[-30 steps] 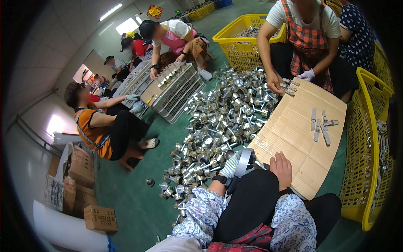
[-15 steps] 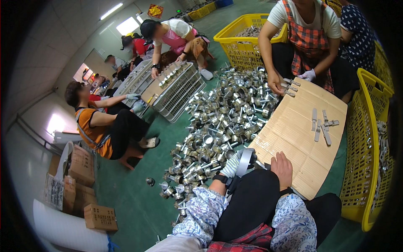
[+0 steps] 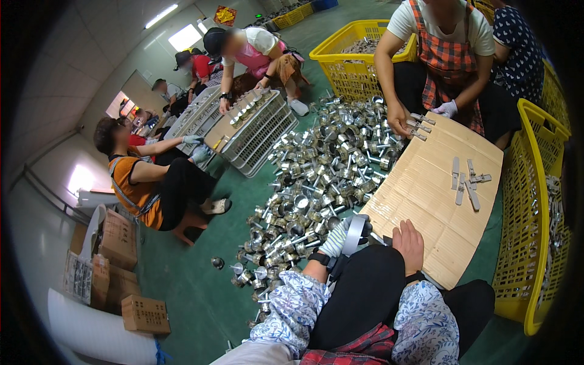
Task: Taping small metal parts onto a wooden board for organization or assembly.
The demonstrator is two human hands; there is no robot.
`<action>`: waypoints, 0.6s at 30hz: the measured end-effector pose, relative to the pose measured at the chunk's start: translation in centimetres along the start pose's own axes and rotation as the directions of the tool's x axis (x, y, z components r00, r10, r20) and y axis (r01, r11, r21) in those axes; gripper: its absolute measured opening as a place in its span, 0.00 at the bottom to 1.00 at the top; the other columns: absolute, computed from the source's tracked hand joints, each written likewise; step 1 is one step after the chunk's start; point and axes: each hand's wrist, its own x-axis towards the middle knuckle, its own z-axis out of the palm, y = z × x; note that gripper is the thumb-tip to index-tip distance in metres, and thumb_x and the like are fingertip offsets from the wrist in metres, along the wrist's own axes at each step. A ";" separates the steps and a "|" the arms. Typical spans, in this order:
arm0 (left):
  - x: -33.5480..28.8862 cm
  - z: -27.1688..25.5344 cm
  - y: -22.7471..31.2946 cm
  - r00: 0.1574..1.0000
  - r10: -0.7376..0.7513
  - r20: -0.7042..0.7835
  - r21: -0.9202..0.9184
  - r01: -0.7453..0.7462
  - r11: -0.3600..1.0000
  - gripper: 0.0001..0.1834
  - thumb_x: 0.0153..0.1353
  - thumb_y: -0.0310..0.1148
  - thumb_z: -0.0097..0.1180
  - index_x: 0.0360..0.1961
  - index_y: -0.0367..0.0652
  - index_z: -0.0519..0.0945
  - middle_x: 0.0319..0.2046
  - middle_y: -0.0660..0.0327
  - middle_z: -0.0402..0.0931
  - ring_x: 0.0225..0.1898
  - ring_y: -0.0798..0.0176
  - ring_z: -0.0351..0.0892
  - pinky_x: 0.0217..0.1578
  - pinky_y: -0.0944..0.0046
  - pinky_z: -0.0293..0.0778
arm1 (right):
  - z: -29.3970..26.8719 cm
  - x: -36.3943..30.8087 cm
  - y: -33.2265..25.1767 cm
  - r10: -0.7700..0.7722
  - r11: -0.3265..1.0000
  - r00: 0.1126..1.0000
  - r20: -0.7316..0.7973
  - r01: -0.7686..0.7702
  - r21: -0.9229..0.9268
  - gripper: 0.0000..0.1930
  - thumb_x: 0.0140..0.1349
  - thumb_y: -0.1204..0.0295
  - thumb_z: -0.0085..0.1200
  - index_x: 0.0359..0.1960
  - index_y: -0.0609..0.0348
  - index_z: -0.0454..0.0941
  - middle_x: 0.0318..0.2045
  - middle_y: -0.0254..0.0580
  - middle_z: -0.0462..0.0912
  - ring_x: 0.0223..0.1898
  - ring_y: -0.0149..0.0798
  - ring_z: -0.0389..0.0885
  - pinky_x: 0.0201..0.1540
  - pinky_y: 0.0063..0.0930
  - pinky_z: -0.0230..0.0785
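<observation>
My right hand (image 3: 408, 244), bare, lies flat with fingers stretched on the near edge of a brown cardboard sheet (image 3: 435, 188). My left hand (image 3: 333, 244), in a striped glove, is at the sheet's near left corner beside my knee. A curved grey strip (image 3: 352, 236) crosses it and hides most of its fingers, so I cannot tell what it holds. Several flat grey metal pieces (image 3: 467, 188) lie loose on the cardboard. At the far edge, a co-worker's bare hand (image 3: 399, 120) touches a row of similar pieces (image 3: 421, 126); the other hand (image 3: 447, 109) is gloved.
Round metal cups with stems (image 3: 316, 176) are heaped on the green floor left of the cardboard. Yellow crates stand at the right (image 3: 508, 267) and back (image 3: 328, 61). Farther left, people sit around white crates (image 3: 258, 137). Cartons (image 3: 146, 314) and a white roll (image 3: 91, 331) are lower left.
</observation>
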 end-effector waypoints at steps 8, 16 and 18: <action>-0.1 0.0 0.1 1.000 -0.023 0.013 -0.059 0.024 0.998 0.20 0.76 0.34 0.55 0.65 0.38 0.78 0.53 0.55 0.85 0.52 0.59 0.86 0.55 0.59 0.83 | 0.0 0.0 0.0 0.013 1.000 1.000 -0.008 -0.013 0.013 0.07 0.66 0.70 0.57 0.44 0.53 0.81 0.52 0.42 0.84 0.62 0.44 0.80 0.56 0.37 0.76; -0.3 -0.2 0.1 0.994 0.059 0.096 0.123 -0.071 0.990 0.27 0.71 0.29 0.64 0.69 0.38 0.75 0.56 0.57 0.83 0.57 0.62 0.84 0.60 0.60 0.80 | 0.0 0.0 0.0 -0.002 1.000 1.000 -0.016 0.002 -0.005 0.07 0.66 0.70 0.58 0.43 0.53 0.81 0.52 0.43 0.84 0.62 0.45 0.81 0.55 0.37 0.76; -0.3 -0.2 0.1 0.993 0.056 0.100 0.117 -0.067 0.991 0.27 0.71 0.29 0.64 0.69 0.38 0.75 0.56 0.57 0.83 0.57 0.62 0.84 0.60 0.60 0.80 | -0.1 0.1 0.0 0.000 1.000 1.000 -0.020 0.000 0.003 0.06 0.66 0.70 0.58 0.43 0.53 0.81 0.52 0.43 0.84 0.62 0.45 0.81 0.55 0.37 0.77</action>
